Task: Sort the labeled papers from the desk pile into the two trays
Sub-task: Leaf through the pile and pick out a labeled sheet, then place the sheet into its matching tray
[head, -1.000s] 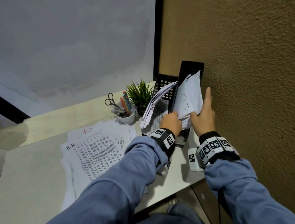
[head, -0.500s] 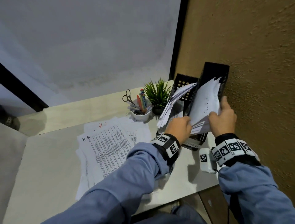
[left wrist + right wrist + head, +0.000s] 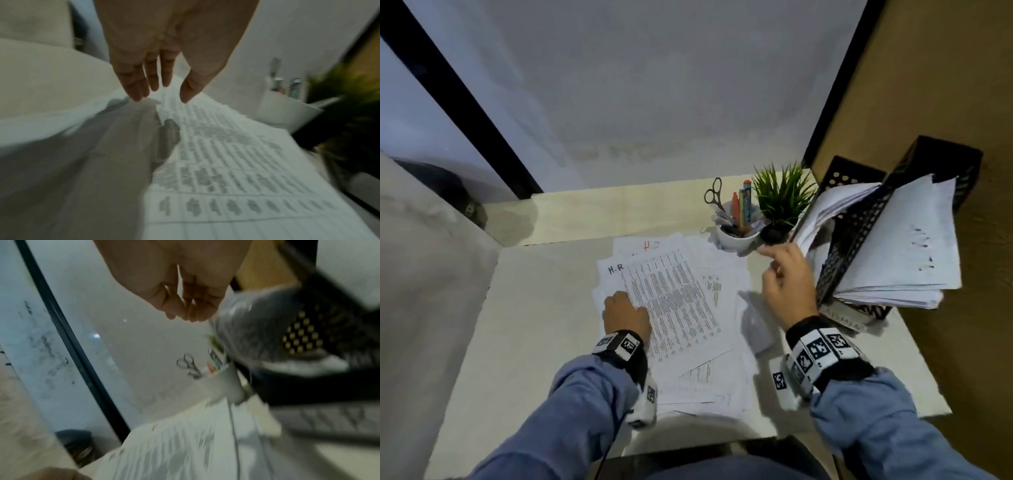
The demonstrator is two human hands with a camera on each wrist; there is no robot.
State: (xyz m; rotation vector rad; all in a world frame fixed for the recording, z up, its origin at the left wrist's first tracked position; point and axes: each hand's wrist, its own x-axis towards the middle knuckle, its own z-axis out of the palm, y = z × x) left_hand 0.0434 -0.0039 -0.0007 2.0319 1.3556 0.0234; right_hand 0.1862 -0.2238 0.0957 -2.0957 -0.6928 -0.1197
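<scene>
Paper pile (image 3: 681, 308) | left hand (image 3: 626, 313) flat at edge | right hand (image 3: 787, 284) loose, empty

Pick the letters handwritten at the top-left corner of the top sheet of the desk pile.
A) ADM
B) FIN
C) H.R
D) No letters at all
C: the top sheet of the pile bears "H.R" in dark ink at its top-left corner, just beyond the left hand resting on the sheet's edge.
</scene>
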